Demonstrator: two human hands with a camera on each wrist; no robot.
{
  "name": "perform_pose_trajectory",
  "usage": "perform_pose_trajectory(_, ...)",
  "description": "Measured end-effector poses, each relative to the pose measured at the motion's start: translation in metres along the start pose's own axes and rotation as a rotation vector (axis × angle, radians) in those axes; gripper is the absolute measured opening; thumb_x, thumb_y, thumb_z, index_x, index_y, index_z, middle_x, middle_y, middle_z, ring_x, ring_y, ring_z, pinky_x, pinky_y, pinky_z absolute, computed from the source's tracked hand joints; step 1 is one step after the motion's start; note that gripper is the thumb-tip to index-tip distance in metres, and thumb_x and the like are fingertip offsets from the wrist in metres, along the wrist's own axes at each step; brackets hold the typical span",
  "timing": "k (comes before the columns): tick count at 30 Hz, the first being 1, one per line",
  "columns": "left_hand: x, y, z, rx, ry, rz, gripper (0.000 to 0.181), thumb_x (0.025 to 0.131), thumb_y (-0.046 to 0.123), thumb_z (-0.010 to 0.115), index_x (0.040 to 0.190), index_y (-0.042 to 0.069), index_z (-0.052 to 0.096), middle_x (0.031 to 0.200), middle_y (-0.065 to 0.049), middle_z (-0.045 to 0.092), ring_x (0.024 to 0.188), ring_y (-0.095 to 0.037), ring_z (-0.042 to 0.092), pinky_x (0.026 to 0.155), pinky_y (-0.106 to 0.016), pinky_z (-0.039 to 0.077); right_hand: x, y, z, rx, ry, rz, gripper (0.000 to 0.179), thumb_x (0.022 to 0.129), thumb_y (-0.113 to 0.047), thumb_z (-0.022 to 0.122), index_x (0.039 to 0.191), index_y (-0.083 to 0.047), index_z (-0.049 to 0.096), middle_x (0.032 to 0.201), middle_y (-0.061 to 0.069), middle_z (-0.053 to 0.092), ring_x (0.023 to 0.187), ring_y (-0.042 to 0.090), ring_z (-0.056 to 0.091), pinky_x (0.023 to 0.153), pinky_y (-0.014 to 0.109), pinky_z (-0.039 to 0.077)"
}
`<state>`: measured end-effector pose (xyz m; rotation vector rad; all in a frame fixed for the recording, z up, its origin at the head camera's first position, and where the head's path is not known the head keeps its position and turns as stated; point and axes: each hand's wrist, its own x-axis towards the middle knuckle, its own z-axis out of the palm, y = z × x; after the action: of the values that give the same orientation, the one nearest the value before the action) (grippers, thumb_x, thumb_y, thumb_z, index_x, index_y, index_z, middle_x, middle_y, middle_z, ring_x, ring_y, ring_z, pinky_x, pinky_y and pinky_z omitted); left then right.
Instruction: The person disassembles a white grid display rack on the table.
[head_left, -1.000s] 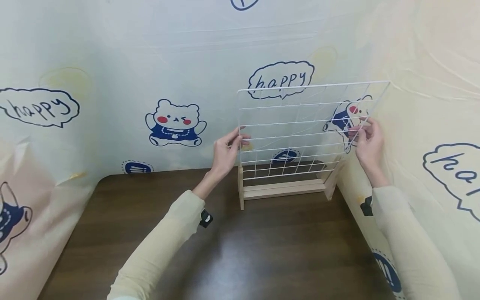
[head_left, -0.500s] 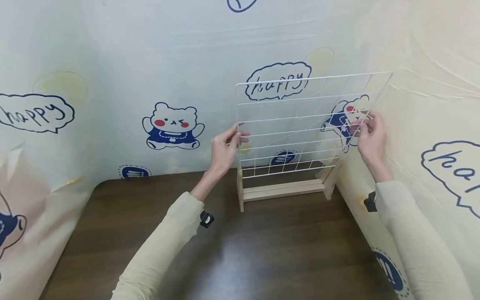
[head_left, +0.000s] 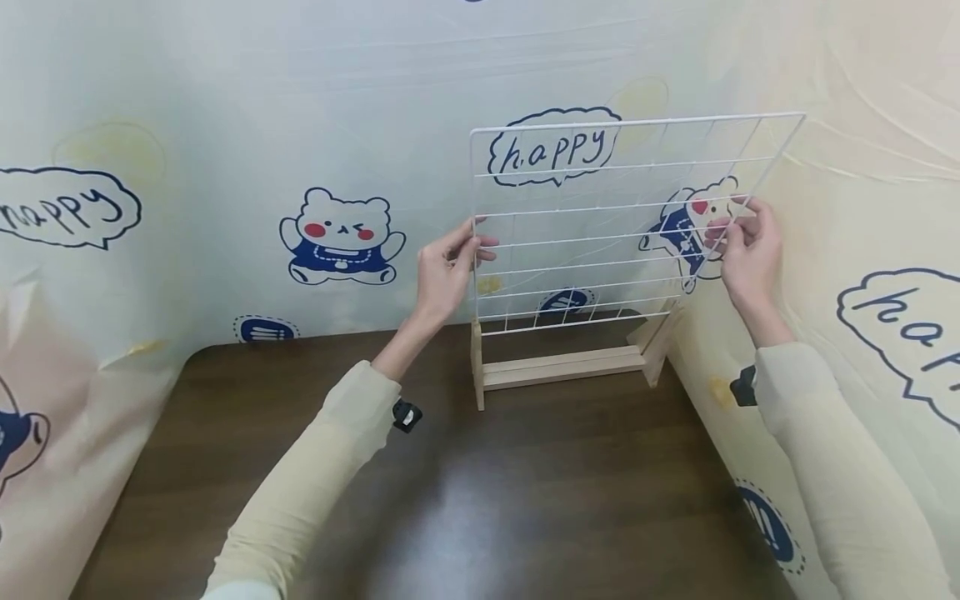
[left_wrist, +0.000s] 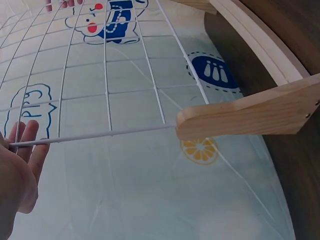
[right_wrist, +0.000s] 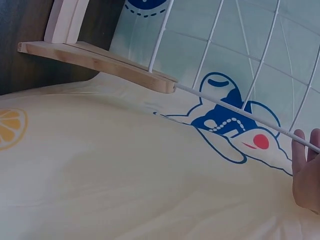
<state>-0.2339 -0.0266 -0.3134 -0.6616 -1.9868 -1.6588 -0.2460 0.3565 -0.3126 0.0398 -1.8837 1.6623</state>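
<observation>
A white wire grid panel (head_left: 637,122) rises from a pale wooden stand (head_left: 562,367) near the table's back right corner, leaning toward the wall. My left hand (head_left: 442,271) pinches the panel's left side bar, and my right hand (head_left: 752,250) holds its right side bar. In the left wrist view, the panel's edge bar (left_wrist: 111,133) meets the tip of the stand's wooden side piece (left_wrist: 240,114); part of the left hand (left_wrist: 17,180) shows at the frame edge. The right wrist view has the opposite bar (right_wrist: 243,110) ending at the other side piece (right_wrist: 100,60), with right fingers (right_wrist: 299,155) on the bar.
The dark wooden table (head_left: 450,500) extends in front of the stand. Printed sheeting (head_left: 225,167) hangs close behind it, and more sheeting (head_left: 885,208) borders the right side near my right arm. Black wrist cameras (head_left: 407,414) sit at both cuffs.
Both hands have moved up with the wire grid panel, so it stands higher in relation to the wooden stand. The stand stays in place while the head view shifts slightly.
</observation>
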Motion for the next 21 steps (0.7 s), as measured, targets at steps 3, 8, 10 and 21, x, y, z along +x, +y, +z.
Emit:
perform_pose_trajectory(3, 0.002, 0.003, -0.001, 0.003, -0.005, -0.009, 0.029, 0.097, -0.005, 0.052, 0.125, -0.007, 0.060, 0.095, -0.019, 0.071, 0.079, -0.032, 0.070, 0.056, -0.020, 0.046, 0.000, -0.001, -0.001, 0.041, -0.007, 0.004, 0.039, 0.094, 0.015, 0.036, 0.124, -0.001, 0.054, 0.086, 0.017, 0.064, 0.067, 0.016, 0.064, 0.067, 0.021, 0.056)
perform_pose_trajectory(8, 0.009, 0.007, 0.001, 0.019, 0.009, -0.013, 0.030, 0.098, -0.002, 0.051, 0.127, -0.005, 0.059, 0.095, -0.017, 0.072, 0.078, -0.031, 0.070, 0.059, -0.021, 0.048, 0.005, -0.004, -0.002, 0.031, 0.005, -0.014, 0.039, 0.095, 0.014, 0.037, 0.126, -0.002, 0.053, 0.087, 0.017, 0.065, 0.064, 0.016, 0.063, 0.063, 0.018, 0.055)
perform_pose_trajectory(10, 0.013, 0.010, 0.001, 0.014, 0.017, -0.001, 0.031, 0.097, -0.003, 0.052, 0.127, -0.004, 0.060, 0.095, -0.018, 0.072, 0.077, -0.032, 0.070, 0.065, -0.027, 0.054, 0.008, -0.005, -0.001, 0.063, 0.016, -0.019, 0.040, 0.094, 0.014, 0.037, 0.127, -0.002, 0.054, 0.085, 0.015, 0.066, 0.065, 0.019, 0.063, 0.063, 0.020, 0.056)
perform_pose_trajectory(21, 0.015, 0.025, 0.000, -0.041, 0.050, -0.031, 0.030, 0.098, -0.004, 0.051, 0.126, -0.003, 0.061, 0.097, -0.023, 0.070, 0.079, -0.036, 0.068, 0.077, -0.048, 0.055, 0.017, -0.013, 0.004, 0.144, 0.048, 0.007, 0.049, 0.093, 0.017, 0.037, 0.128, -0.009, 0.058, 0.082, 0.012, 0.066, 0.066, 0.020, 0.063, 0.068, 0.023, 0.056)
